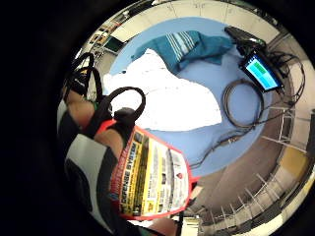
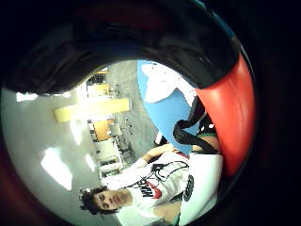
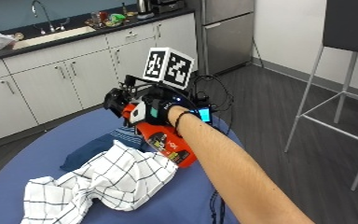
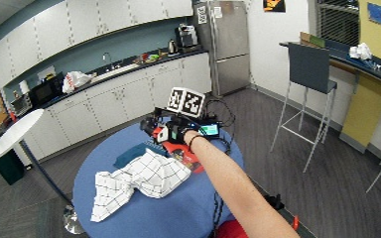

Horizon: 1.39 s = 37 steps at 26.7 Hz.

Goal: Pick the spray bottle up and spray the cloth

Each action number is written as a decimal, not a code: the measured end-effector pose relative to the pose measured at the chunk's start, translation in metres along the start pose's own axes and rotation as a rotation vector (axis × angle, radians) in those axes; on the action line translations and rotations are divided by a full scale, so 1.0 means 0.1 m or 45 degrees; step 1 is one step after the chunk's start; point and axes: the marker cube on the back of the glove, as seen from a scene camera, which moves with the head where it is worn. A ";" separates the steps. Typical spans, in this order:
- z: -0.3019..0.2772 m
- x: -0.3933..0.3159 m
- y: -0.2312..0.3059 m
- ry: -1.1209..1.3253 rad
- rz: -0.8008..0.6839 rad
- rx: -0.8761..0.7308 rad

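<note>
the gloved right hand (image 3: 156, 111) is held up above the round blue desk (image 3: 17, 168), its fingers curled round the neck of the red spray bottle (image 3: 169, 145). the bottle is lifted clear of the desk top and hangs tilted, its body slanting down from the hand toward the person, its black spray head (image 3: 114, 101) pointing away toward the cabinets. the lower end of the bottle hangs just above the near edge of the white checked cloth (image 3: 101, 182); whether the two touch cannot be told.

the white checked cloth lies crumpled on the desk, spread from beneath the bottle toward the desk's edge. a teal striped cloth (image 3: 95, 149) lies bunched just behind it, partly covered by the white one.

in the little finger side palm view the bottle's yellow and red label (image 1: 150, 177) fills the space close to the palm, with the black glove straps (image 1: 120, 105) looped beside it; beyond it the white cloth (image 1: 167, 98) and the teal striped cloth (image 1: 192, 46) lie on the blue desk (image 1: 221, 73), near a coiled cable (image 1: 243, 103) and a small lit screen (image 1: 262, 71).

in the thumb side palm view the red bottle (image 2: 235, 117) sits close against the palm.

in the wide outside view the hand (image 4: 175, 133) holds the bottle (image 4: 180, 151) over the far part of the desk (image 4: 170, 213), above the white cloth (image 4: 138, 181).
</note>
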 end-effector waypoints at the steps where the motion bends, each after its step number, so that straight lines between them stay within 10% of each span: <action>1: 0.00 -0.02 0.00 0.003 0.001 -0.003; 24: 0.51 0.33 -0.08 -0.056 0.049 -0.091; 37: 0.79 -0.93 0.39 -0.388 -0.717 0.355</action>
